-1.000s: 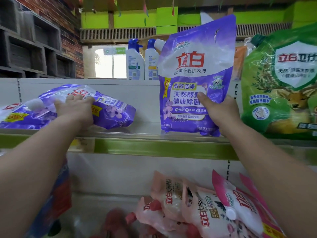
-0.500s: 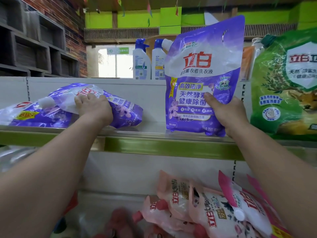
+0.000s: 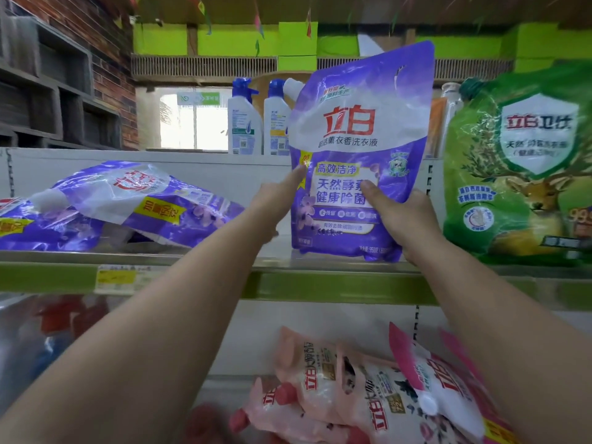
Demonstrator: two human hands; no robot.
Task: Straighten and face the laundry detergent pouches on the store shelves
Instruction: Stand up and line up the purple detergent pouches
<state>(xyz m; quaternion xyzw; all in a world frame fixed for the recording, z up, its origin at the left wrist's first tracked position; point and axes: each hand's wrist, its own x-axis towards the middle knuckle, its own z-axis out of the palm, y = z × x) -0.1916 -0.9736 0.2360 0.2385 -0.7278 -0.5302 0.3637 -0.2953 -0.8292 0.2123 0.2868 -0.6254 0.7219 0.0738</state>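
A purple detergent pouch (image 3: 358, 129) stands upright on the green-edged shelf (image 3: 320, 283), its label facing me. My right hand (image 3: 400, 219) grips its lower right corner, thumb across the front. My left hand (image 3: 275, 193) touches the pouch's left edge with straight fingers. To the left, a second purple pouch (image 3: 144, 200) lies flat and slanted on top of another purple pouch (image 3: 38, 229); no hand is on them.
A green pouch (image 3: 525, 168) with a deer stands right of the upright one. Two white bottles (image 3: 246, 120) stand behind on a higher ledge. Pink pouches (image 3: 352, 386) lie jumbled on the lower shelf. A yellow price tag (image 3: 115, 277) hangs on the shelf edge.
My left hand has let go of the lying purple pouch and moved right to the left edge of the upright pouch. My right hand keeps its grip.
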